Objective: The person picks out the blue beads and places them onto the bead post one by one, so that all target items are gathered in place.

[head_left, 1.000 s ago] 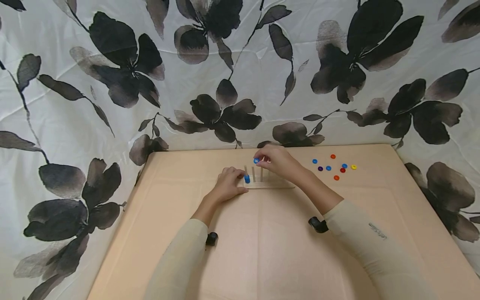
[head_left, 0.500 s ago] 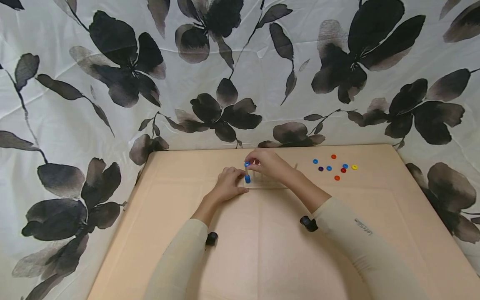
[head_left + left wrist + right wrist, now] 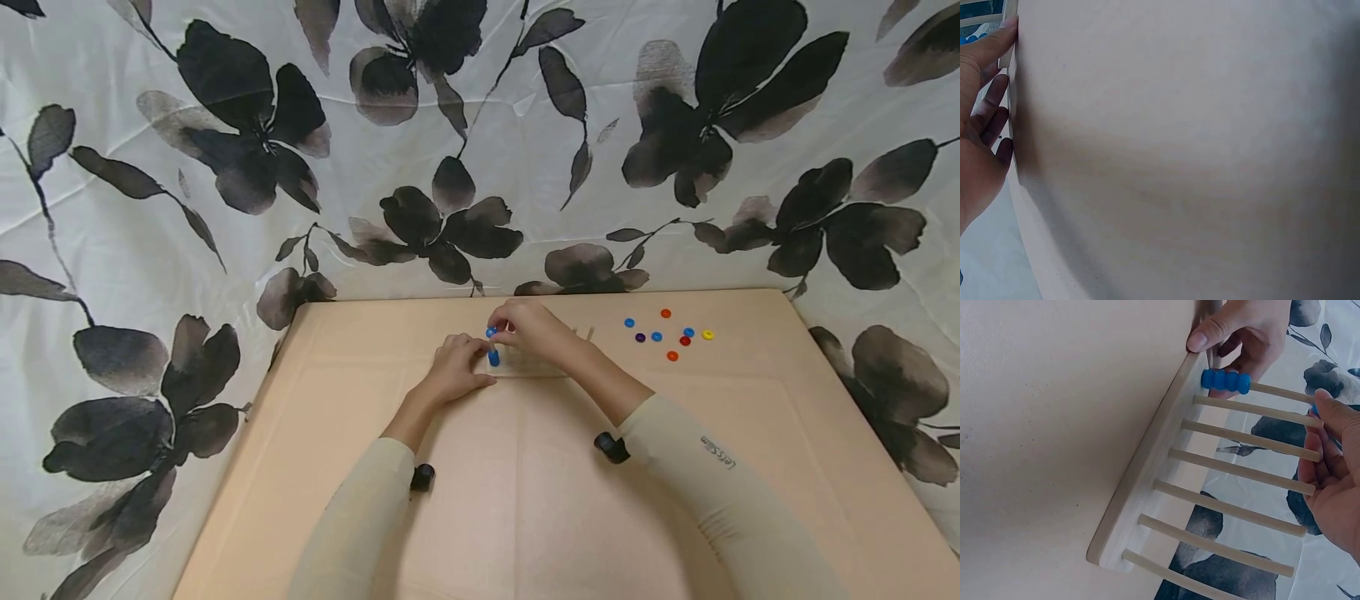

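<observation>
Your right hand (image 3: 530,327) grips a round blue bead (image 3: 491,332), your left hand (image 3: 453,368) (thumb foremost) a pale wooden peg rack (image 3: 1152,461).

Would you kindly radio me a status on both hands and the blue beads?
Left hand holds end of wooden base. Right hand pinches blue bead at tip of end peg. Blue stack lower on that peg; no obstruction seen.

An indoor recording corner was suggested by what could be seen: a pale tan tabletop (image 3: 517,467) was backed and flanked by a creased white cloth (image 3: 525,150), printed with large dark flowers, and a small black camera (image 3: 612,447) was worn at each wrist. Whether a home, lab or office was shown could not be told.
</observation>
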`<state>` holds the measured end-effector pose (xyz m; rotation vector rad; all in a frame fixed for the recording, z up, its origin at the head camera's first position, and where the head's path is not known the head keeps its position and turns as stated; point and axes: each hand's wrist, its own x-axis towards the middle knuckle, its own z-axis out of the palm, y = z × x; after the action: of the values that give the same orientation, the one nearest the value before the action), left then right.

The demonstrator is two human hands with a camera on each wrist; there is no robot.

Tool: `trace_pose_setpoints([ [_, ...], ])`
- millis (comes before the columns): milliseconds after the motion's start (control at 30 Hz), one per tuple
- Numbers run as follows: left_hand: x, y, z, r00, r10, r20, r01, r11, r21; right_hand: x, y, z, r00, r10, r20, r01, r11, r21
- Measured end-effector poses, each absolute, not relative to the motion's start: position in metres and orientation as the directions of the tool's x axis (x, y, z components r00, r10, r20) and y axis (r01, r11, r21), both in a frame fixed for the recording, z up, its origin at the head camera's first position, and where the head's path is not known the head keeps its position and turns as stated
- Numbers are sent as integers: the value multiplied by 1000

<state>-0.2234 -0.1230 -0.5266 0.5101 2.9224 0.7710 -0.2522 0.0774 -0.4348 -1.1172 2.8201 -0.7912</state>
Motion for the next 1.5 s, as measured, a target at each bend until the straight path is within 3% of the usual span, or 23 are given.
trace_pose_setpoints([
  [900,-224,-123,-525,-945,327,-12,279,824,493,-249,82,-433,-805,-586,96,-551,677,-488],
  [1500,-223,-122,-527,-947,319,-28,262,822,505,-237,141,-422,-839,-486,245,-534,648,-543],
])
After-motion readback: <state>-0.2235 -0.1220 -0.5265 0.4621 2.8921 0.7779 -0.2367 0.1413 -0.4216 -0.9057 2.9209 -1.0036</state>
